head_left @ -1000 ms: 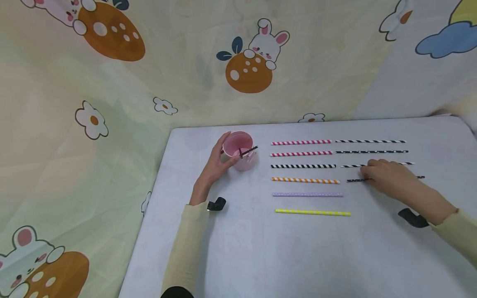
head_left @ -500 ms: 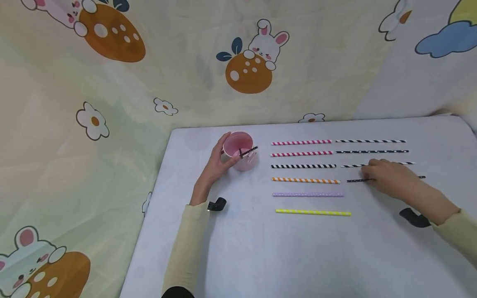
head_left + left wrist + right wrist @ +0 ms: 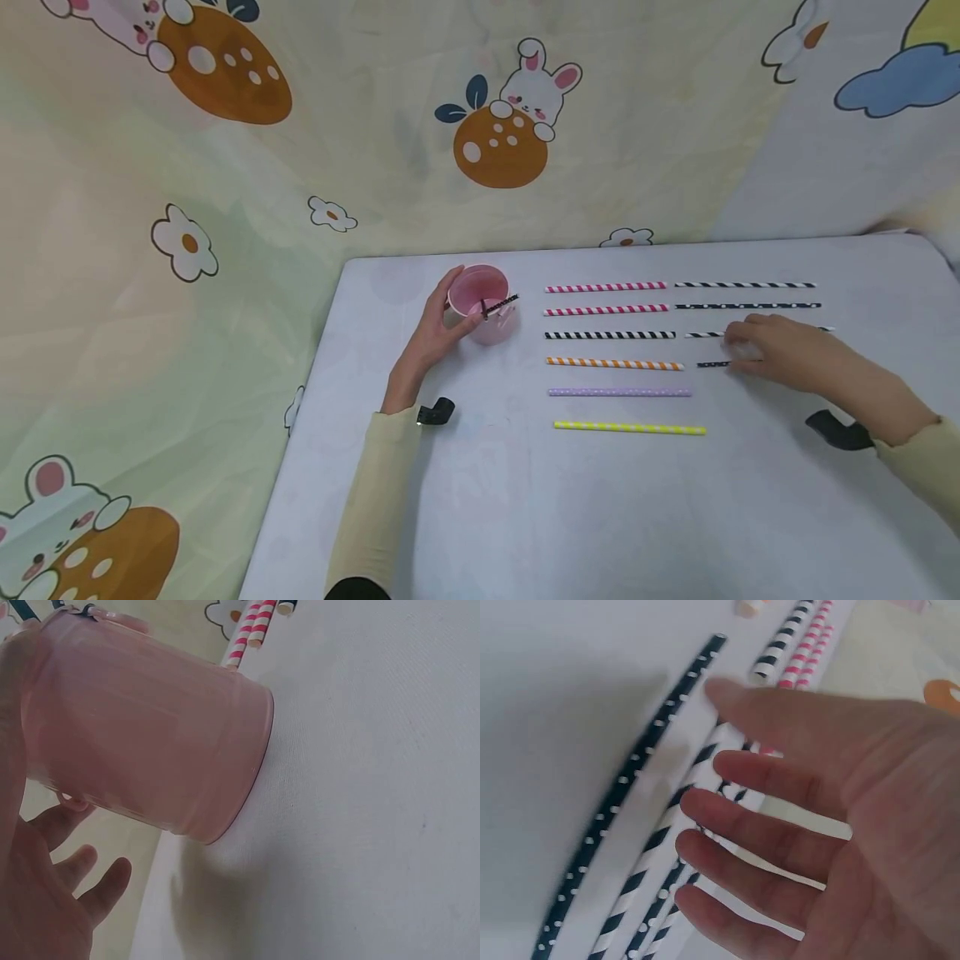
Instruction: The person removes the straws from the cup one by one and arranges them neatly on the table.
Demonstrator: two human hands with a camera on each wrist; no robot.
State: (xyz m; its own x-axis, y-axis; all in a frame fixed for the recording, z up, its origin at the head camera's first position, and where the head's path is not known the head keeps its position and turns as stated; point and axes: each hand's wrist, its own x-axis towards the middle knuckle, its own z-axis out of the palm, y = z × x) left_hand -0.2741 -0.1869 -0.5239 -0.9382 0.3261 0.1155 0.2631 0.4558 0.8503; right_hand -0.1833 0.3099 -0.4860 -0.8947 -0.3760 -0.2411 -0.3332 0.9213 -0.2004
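Observation:
My left hand [image 3: 431, 333] holds a small pink bucket [image 3: 477, 287] near its rim, at the table's back left. In the left wrist view the bucket [image 3: 150, 727] leans over, and several fingers [image 3: 105, 889] stand away from its wall. A short black dotted piece [image 3: 501, 306] crosses the rim. My right hand [image 3: 795, 354] hovers over the right column of paper straws, fingers spread and nothing between them. Below it lie a black straw with white dots [image 3: 630, 772] and a black-and-white striped straw [image 3: 660, 832], both partly hidden by the hand in the head view.
Left of my right hand lies a column of straws: pink-striped [image 3: 606, 311], black-striped [image 3: 611, 335], orange-striped [image 3: 615, 364], lilac [image 3: 619, 392] and yellow [image 3: 630, 428]. Farther back lie two more black-and-white straws [image 3: 746, 285]. A printed cloth [image 3: 390, 150] hangs behind the white table [image 3: 562, 517].
My right hand's fingers have parted from the dotted straw, and the hand has shifted slightly right. The straw stays on the table. The left hand and bucket have not visibly moved.

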